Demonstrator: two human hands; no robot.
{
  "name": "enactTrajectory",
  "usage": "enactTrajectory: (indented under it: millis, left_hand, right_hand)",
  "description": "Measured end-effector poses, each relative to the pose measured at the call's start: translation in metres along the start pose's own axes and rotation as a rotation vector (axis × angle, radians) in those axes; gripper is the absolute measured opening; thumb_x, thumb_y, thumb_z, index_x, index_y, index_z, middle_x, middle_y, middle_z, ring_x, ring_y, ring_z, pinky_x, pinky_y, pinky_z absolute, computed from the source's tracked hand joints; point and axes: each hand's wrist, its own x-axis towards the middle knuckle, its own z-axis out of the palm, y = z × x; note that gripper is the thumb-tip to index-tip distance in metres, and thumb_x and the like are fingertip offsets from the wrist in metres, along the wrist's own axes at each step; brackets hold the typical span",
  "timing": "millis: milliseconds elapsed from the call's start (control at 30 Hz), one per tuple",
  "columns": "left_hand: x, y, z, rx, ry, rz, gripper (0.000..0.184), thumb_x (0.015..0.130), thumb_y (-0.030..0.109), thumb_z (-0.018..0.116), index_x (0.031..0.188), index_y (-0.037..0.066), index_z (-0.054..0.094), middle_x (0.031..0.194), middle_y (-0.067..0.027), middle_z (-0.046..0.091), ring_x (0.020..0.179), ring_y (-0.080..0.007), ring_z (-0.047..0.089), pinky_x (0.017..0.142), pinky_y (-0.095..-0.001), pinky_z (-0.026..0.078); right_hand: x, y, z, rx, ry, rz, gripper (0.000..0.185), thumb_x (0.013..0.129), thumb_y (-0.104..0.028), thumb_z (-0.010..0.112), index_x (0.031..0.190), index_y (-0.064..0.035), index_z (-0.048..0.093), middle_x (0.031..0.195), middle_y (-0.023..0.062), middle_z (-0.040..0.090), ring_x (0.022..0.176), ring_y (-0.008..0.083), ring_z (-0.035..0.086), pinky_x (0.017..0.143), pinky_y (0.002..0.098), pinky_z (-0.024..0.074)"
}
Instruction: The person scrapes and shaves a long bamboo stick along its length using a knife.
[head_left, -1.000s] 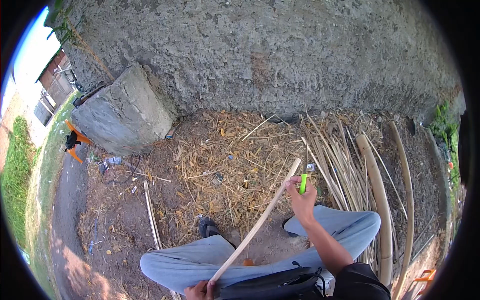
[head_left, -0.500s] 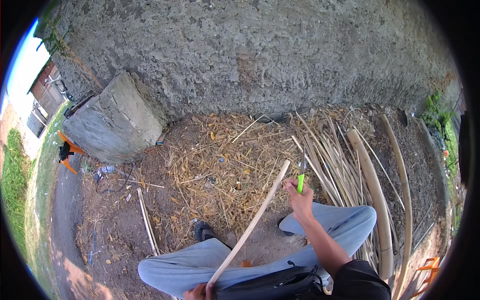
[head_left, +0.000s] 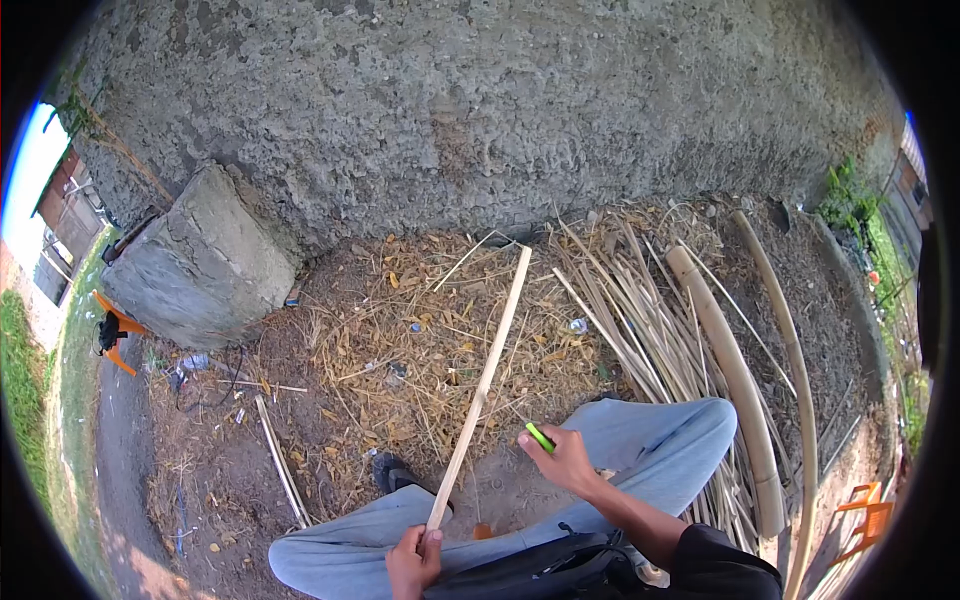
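Observation:
My left hand [head_left: 414,560] is closed round the lower end of a long pale bamboo strip [head_left: 486,380], above my left thigh. The strip slants up and away, its far end near the foot of the wall. In front of my right knee, my right hand [head_left: 562,460] grips a knife by its bright green handle [head_left: 540,437]. The knife's thin blade points up and left toward the strip, blurred and hard to make out. A gap shows between the right hand and the strip.
Split bamboo strips [head_left: 640,330] lie heaped at the right, beside a thick bamboo pole [head_left: 725,370] and a thinner curved one [head_left: 790,350]. A concrete block [head_left: 205,260] leans by the rough wall [head_left: 560,100]. Short strips [head_left: 282,460] lie left; dry leaves cover the ground.
The bamboo strip has moved up and stands steeper, with my left hand higher in view. My right hand has come down and left, the knife tipping from upright toward the strip.

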Motion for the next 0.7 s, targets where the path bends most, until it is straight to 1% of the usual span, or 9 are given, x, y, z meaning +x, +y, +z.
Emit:
enactTrajectory:
  millis: [33,100,200,300,367,433,500,633,700]
  left_hand:
    - [0.006,0.007,0.0,0.002,-0.003,0.005,0.035,0.102,0.035,0.052,0.116,0.007,0.066,0.079,-0.0238,0.067,0.076,-0.0428,0.068,0.062,-0.0489,0.049]
    - [0.013,0.015,0.001,-0.228,0.075,0.174,0.023,0.1,0.025,0.06,0.099,0.003,0.065,0.065,-0.0113,0.062,0.058,-0.0241,0.063,0.059,-0.0368,0.049]
    - [0.025,0.015,0.011,-0.244,0.086,0.315,0.025,0.098,0.026,0.061,0.105,0.003,0.064,0.069,-0.0163,0.064,0.062,-0.0333,0.065,0.063,-0.0417,0.05]
    - [0.03,0.011,0.016,-0.154,-0.035,0.273,0.027,0.098,0.025,0.06,0.112,0.002,0.061,0.073,-0.0185,0.065,0.064,-0.0363,0.065,0.064,-0.0423,0.05]
    - [0.033,0.004,0.02,-0.19,-0.077,0.249,0.025,0.099,0.024,0.059,0.111,0.002,0.06,0.073,-0.0176,0.065,0.063,-0.0338,0.065,0.063,-0.0414,0.05]
    - [0.035,-0.005,0.028,-0.224,-0.113,0.222,0.024,0.1,0.024,0.057,0.11,0.002,0.06,0.072,-0.0167,0.065,0.061,-0.0313,0.064,0.062,-0.0406,0.05]
    - [0.036,-0.008,0.034,-0.218,-0.001,0.314,0.035,0.103,0.034,0.05,0.12,0.006,0.064,0.082,-0.026,0.067,0.081,-0.047,0.066,0.064,-0.0506,0.049]
    - [0.033,0.006,0.036,-0.237,0.07,0.356,0.034,0.104,0.033,0.048,0.112,0.004,0.063,0.076,-0.0244,0.067,0.075,-0.0468,0.066,0.062,-0.0513,0.049]
    - [0.034,0.014,0.032,-0.353,0.008,0.383,0.034,0.104,0.033,0.049,0.096,0.003,0.064,0.065,-0.0156,0.063,0.058,-0.0335,0.064,0.055,-0.0438,0.048]
  right_hand:
    - [-0.003,0.002,0.002,0.025,-0.02,0.026,0.033,0.094,-0.034,0.069,0.098,-0.0007,0.071,0.065,0.0156,0.062,0.054,0.0202,0.057,0.054,0.0364,0.0459]
    - [-0.007,0.009,0.008,0.05,-0.044,0.058,0.033,0.094,-0.033,0.069,0.098,-0.0004,0.071,0.065,0.0157,0.062,0.053,0.0209,0.057,0.054,0.0368,0.0458]
    - [-0.011,0.025,0.019,0.076,-0.007,-0.019,0.033,0.094,-0.033,0.069,0.099,0.0,0.071,0.063,0.0164,0.061,0.051,0.0222,0.057,0.053,0.0377,0.0459]
    - [-0.014,0.031,0.024,0.06,-0.046,0.031,0.033,0.095,-0.033,0.068,0.101,-0.0003,0.071,0.063,0.0169,0.061,0.051,0.022,0.059,0.053,0.0381,0.0461]
    - [-0.012,0.023,0.021,0.009,-0.156,0.116,0.035,0.096,-0.035,0.065,0.101,-0.001,0.071,0.063,0.018,0.063,0.053,0.028,0.063,0.053,0.0403,0.0477]
    - [-0.011,0.025,0.023,-0.084,-0.165,0.042,0.035,0.097,-0.036,0.063,0.101,-0.0015,0.07,0.065,0.0184,0.063,0.055,0.032,0.064,0.054,0.0419,0.0488]
    - [-0.011,0.025,0.028,-0.177,-0.178,-0.038,0.035,0.098,-0.036,0.061,0.102,-0.0019,0.07,0.066,0.0188,0.064,0.057,0.0359,0.066,0.055,0.0436,0.0499]
    - [-0.02,0.006,0.042,-0.207,-0.177,-0.301,0.031,0.099,-0.033,0.06,0.101,-0.0036,0.069,0.073,0.0166,0.067,0.058,0.0376,0.066,0.051,0.0454,0.0512]
    - [-0.024,0.003,0.046,-0.23,-0.184,-0.37,0.029,0.098,-0.032,0.062,0.102,-0.0046,0.069,0.075,0.015,0.068,0.057,0.0354,0.065,0.048,0.0443,0.051]
